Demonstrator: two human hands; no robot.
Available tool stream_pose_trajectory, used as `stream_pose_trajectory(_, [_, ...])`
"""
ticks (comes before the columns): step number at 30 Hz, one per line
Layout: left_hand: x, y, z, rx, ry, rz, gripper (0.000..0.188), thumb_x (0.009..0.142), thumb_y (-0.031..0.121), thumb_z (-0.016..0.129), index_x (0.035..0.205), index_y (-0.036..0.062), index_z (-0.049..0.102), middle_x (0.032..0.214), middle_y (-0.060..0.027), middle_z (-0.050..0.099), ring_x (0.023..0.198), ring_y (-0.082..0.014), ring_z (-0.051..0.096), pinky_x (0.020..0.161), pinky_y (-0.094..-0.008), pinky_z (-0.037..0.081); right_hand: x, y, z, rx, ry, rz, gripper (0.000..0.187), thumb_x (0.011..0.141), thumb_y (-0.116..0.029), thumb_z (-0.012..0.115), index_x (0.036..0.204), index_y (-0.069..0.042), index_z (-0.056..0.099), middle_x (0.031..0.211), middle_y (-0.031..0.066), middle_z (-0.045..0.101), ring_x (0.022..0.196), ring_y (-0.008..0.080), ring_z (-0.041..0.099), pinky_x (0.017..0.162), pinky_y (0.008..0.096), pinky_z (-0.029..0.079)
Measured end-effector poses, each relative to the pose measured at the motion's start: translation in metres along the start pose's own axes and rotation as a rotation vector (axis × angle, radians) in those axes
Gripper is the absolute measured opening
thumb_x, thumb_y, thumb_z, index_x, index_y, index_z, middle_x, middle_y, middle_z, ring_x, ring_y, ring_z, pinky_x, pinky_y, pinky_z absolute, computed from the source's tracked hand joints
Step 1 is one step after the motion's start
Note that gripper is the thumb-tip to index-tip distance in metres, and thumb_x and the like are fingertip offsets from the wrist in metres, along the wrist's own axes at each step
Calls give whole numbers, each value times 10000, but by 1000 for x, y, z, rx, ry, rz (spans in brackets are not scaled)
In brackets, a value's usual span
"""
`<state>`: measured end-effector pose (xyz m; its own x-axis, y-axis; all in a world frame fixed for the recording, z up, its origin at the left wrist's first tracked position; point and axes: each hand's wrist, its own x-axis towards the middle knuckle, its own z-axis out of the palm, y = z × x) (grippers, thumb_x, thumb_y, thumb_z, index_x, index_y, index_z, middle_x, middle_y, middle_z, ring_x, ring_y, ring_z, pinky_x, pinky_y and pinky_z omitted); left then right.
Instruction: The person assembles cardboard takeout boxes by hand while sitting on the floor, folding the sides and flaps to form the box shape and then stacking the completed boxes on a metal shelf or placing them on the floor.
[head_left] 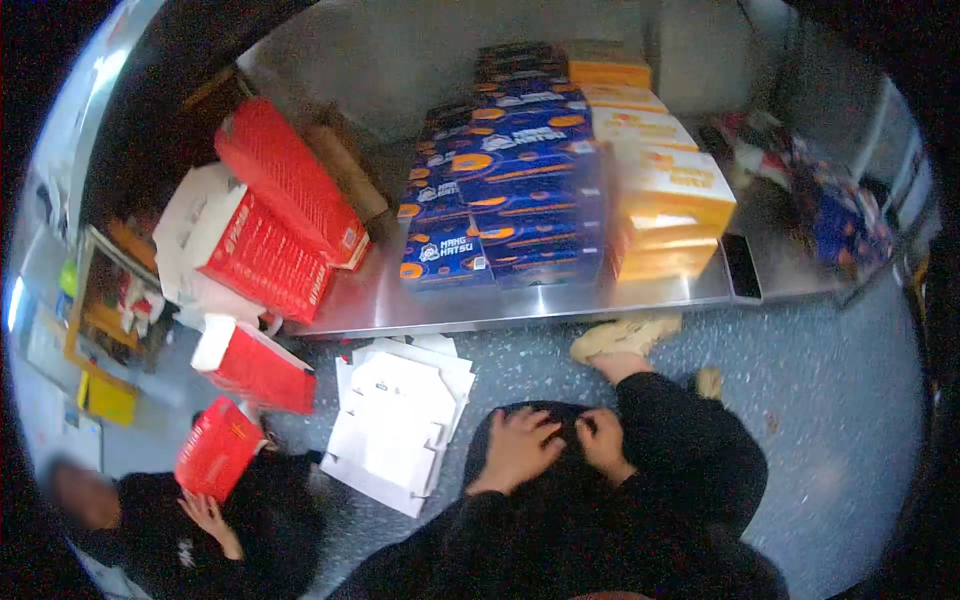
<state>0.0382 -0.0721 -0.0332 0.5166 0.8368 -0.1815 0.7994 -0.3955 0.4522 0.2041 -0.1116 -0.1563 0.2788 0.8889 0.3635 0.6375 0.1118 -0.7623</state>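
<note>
Both of my hands rest on the dark cloth over my raised knee, and neither holds anything. My left hand lies flat with its fingers spread. Close beside it is my right hand, its fingers loosely bent over the knee and apart from the thumb. To the left of my left hand, a stack of flat white cardboard box blanks with notched edges lies low, near the floor. A co-worker at the lower left has a hand on a red box. Another red box with a white open end is just beyond it.
A metal table runs across the far side. On it stand blue-and-orange boxes, yellow-and-white boxes, and red flattened boxes in a white carton. A black phone lies at the front edge. A tan clog is on my foot.
</note>
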Motion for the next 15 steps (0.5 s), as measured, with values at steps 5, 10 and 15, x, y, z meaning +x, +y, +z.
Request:
stream_pose_trajectory(5, [-14,25,20,277,86,116,472,737,498,537,1060,157,577,1187,-35,489,1161,-251,373,959,-544,194,70,-25,-36,533,258,267,157,807,-141,564,717,-15,537,659,36,526,575,108,475,554,270,417])
stream_pose_trajectory(10, [5,31,25,327,56,75,450,740,489,537,1051,167,581,1158,-30,505,1110,-236,412,954,-456,243,202,0,-127,363,739,126,301,787,-178,597,1006,-6,482,998,119,464,949,225,458,866,347,362])
stream_pose_trajectory(15, [15,28,26,349,82,75,434,733,492,541,1019,169,590,1121,-24,522,1076,-219,435,942,-430,272,251,53,-161,128,543,116,515,812,-264,572,1198,28,398,1191,196,443,1137,295,399,966,354,297])
